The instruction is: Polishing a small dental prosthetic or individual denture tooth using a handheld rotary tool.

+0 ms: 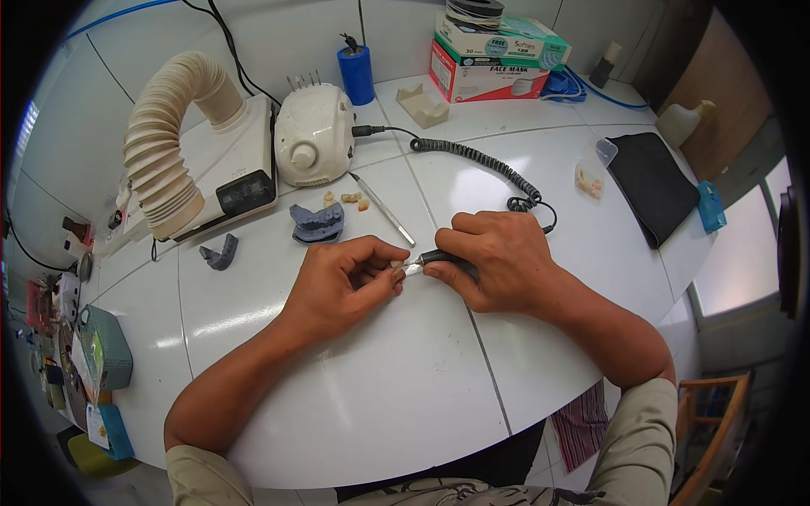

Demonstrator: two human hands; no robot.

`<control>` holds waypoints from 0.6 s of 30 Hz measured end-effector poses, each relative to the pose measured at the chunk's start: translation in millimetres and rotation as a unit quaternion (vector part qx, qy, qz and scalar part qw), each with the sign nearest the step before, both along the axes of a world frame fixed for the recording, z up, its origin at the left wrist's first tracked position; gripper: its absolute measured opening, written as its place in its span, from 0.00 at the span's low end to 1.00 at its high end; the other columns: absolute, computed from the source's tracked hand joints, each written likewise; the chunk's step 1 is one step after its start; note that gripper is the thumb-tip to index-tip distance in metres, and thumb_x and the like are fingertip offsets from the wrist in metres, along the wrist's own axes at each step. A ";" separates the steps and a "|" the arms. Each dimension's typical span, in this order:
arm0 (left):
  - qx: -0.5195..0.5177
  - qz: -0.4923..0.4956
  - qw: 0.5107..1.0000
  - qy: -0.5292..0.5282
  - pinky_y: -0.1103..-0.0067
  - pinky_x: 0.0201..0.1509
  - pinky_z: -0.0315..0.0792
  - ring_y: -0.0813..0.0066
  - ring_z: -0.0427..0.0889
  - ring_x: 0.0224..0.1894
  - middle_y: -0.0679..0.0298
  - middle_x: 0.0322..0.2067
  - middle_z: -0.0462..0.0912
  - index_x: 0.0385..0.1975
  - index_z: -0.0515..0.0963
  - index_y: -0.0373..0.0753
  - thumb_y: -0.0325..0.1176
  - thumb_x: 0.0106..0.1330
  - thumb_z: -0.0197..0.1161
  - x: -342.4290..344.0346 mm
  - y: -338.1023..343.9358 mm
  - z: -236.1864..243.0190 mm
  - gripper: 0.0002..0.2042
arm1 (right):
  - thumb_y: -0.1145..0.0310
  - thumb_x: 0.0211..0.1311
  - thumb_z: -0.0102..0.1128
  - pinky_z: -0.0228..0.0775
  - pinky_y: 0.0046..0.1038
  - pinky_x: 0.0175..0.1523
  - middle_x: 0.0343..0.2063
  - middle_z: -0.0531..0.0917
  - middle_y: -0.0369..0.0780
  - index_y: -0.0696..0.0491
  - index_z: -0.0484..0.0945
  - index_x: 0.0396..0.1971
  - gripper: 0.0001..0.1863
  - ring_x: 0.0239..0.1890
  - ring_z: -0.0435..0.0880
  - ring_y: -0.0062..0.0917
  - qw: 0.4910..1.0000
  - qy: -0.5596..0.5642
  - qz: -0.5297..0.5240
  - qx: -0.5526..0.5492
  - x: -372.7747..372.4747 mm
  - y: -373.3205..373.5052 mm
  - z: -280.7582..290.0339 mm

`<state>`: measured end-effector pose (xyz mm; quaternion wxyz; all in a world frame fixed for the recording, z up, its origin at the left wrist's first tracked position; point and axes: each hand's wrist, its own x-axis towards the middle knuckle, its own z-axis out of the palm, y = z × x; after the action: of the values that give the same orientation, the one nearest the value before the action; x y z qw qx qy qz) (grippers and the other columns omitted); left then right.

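Note:
My right hand is closed round a black rotary handpiece, its metal nose pointing left. My left hand has its fingertips pinched at that nose, on something small and pale that I cannot make out. The handpiece's coiled cord runs back to a cream control box with a knob. Behind my fingers lie a slim metal pencil-like tool, grey dental models, small tooth-coloured pieces and a separate grey arch piece.
A ribbed hose on a white unit stands back left. Mask boxes, a blue cylinder and a cream holder line the back. A black pad and small plastic container are right; bins crowd the left edge.

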<state>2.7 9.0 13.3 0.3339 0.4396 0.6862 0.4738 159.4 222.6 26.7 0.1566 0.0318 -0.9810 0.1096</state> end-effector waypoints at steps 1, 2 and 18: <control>-0.002 0.002 1.000 -0.002 0.81 0.52 0.85 0.78 0.90 0.44 0.58 0.41 0.90 0.56 0.82 0.25 0.21 0.77 0.62 0.2 0.2 0.3 0.12 | 0.50 0.71 0.69 0.71 0.37 0.27 0.22 0.80 0.35 0.48 0.84 0.31 0.17 0.25 0.84 0.32 1.000 -0.004 -0.004 -0.002 0.2 1.0 0.1; -0.005 0.003 1.000 -0.005 0.81 0.52 0.85 0.78 0.90 0.44 0.58 0.41 0.90 0.56 0.82 0.25 0.21 0.77 0.62 0.5 0.4 0.7 0.12 | 0.50 0.71 0.69 0.71 0.37 0.27 0.22 0.80 0.35 0.48 0.84 0.31 0.17 0.25 0.84 0.32 1.000 -0.003 -0.004 -0.002 0.9 1.9 1.1; 0.028 0.018 0.999 -0.005 0.82 0.48 0.85 0.79 0.92 0.40 0.59 0.37 0.93 0.52 0.85 0.27 0.24 0.74 0.66 0.1 0.4 -6.5 0.11 | 0.49 0.71 0.69 0.71 0.38 0.27 0.22 0.80 0.35 0.48 0.84 0.31 0.17 0.25 0.84 0.32 1.000 -0.015 -0.003 0.001 0.7 3.2 0.8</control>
<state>2.8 9.4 6.8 0.3162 0.4337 0.6792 0.5006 160.1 225.8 27.5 0.1422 0.0271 -0.9835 0.1088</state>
